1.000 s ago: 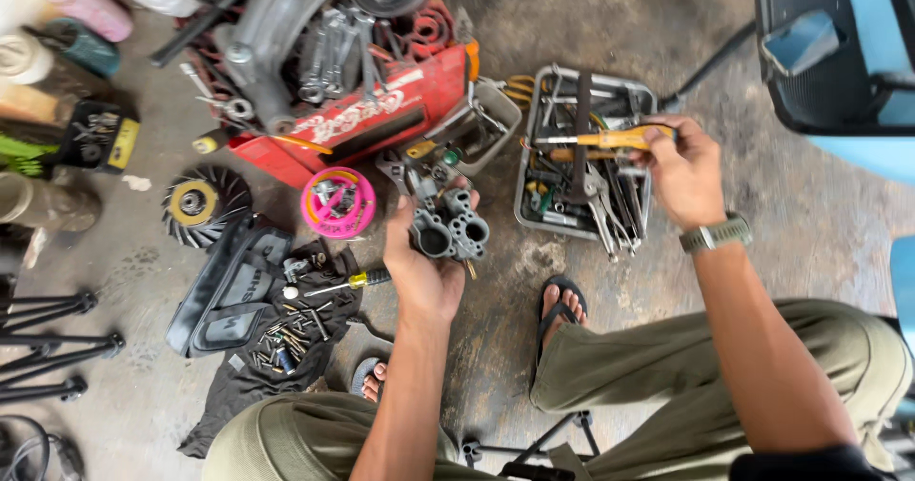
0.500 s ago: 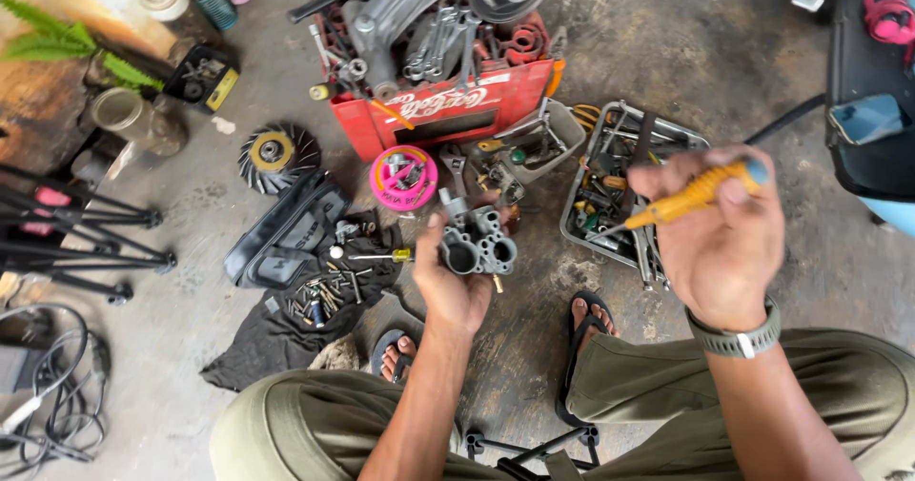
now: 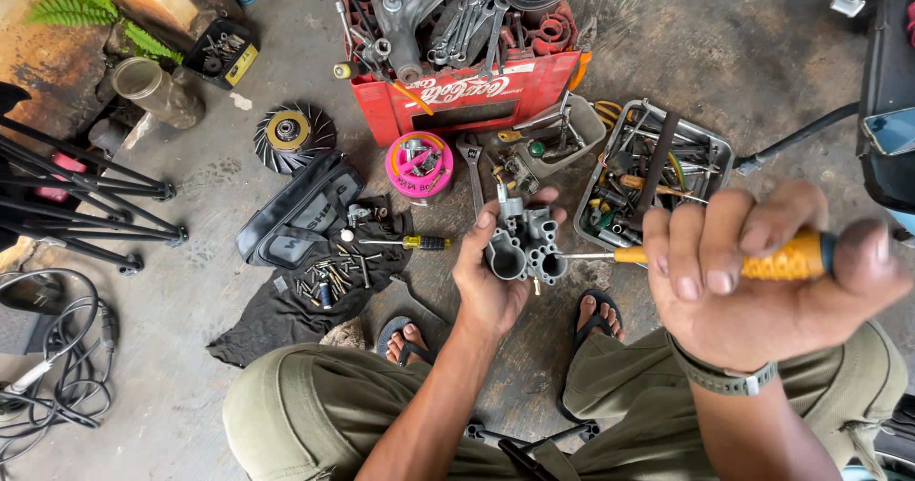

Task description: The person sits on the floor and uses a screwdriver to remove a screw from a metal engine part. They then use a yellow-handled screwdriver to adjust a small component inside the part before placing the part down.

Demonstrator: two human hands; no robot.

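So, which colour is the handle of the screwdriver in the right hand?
Orange-yellow: the screwdriver handle, in the head view.

Informal repair workshop on bare concrete floor [image 3: 743, 52]. Beyond the grip, red crate [image 3: 467, 90] of engine parts, metal tool tray [image 3: 710, 143].

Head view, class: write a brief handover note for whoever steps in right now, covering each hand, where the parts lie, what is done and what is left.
Left hand: grips the grey metal carburettor body above the floor.
Right hand: closed on the yellow-handled screwdriver, tip at the body's right side.
Nearby: loose screws on the black cloth; metal tool tray; red crate.
Done: tool in hand, at the part.
Left: whether any screw has turned cannot be told.
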